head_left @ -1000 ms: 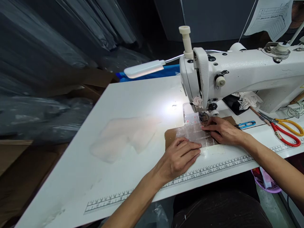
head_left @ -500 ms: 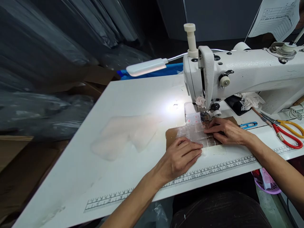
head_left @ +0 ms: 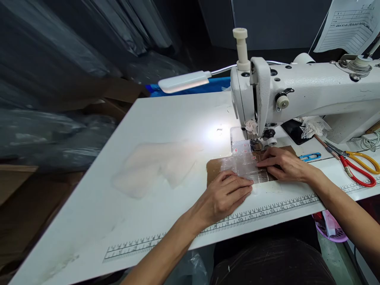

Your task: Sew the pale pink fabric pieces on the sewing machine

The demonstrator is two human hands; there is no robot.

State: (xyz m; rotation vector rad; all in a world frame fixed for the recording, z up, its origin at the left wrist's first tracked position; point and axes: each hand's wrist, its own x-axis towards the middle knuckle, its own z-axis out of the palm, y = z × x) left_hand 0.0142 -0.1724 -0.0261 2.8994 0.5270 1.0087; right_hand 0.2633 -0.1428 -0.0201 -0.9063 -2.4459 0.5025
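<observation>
A piece of sheer whitish fabric [head_left: 242,163] with small red marks lies over a brown sheet [head_left: 213,170] on the sewing table. Its far end reaches the presser foot [head_left: 255,145] of a white sewing machine [head_left: 311,85]. My left hand [head_left: 227,196] rests on the near edge of the fabric, fingers stretched out and lying flat. On the fabric's right side, close to the presser foot, my right hand [head_left: 279,163] presses down with its fingers extended and thumb apart. Whatever lies beneath my fingertips is hidden.
A pale, sheer cloth piece [head_left: 157,164] lies left on the table. Thread snips [head_left: 309,157] and red- and yellow-handled scissors [head_left: 354,162] are at right. A lamp [head_left: 184,82] hangs over the back. A ruler strip [head_left: 258,215] runs along the front edge.
The view has shifted very slightly. Both hands and the fabric stay in practically the same place at the presser foot.
</observation>
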